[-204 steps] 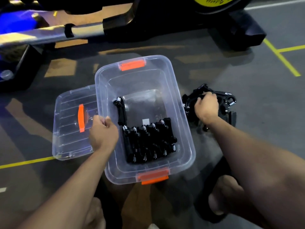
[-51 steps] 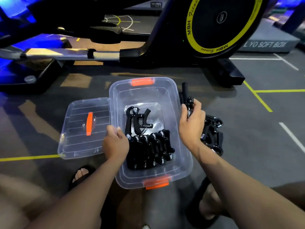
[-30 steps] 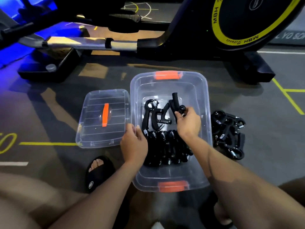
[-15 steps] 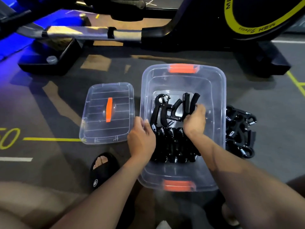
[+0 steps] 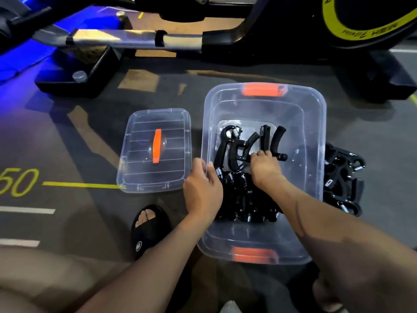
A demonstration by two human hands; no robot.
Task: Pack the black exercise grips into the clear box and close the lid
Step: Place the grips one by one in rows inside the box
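Note:
The clear box (image 5: 313,123) with orange latches sits open on the floor. Inside, a row of black exercise grips (image 5: 246,197) lies near the front, and another grip (image 5: 230,145) lies behind the row. My right hand (image 5: 265,168) is inside the box, holding a further black grip (image 5: 270,138) by its lower end, handles pointing away. My left hand (image 5: 203,188) grips the box's left rim. A pile of loose black grips (image 5: 343,179) lies on the floor right of the box. The clear lid (image 5: 140,177) with an orange handle lies flat to the left.
A black exercise machine with a yellow-ringed wheel (image 5: 361,26) and a long metal rail (image 5: 126,38) stands just behind the box. A foot in a black sandal (image 5: 147,224) is at the lower left. Yellow and white lines mark the grey floor.
My right hand carried a grip from the floor pile into the box and has lowered it beside the grip behind the row. My left hand stays on the rim.

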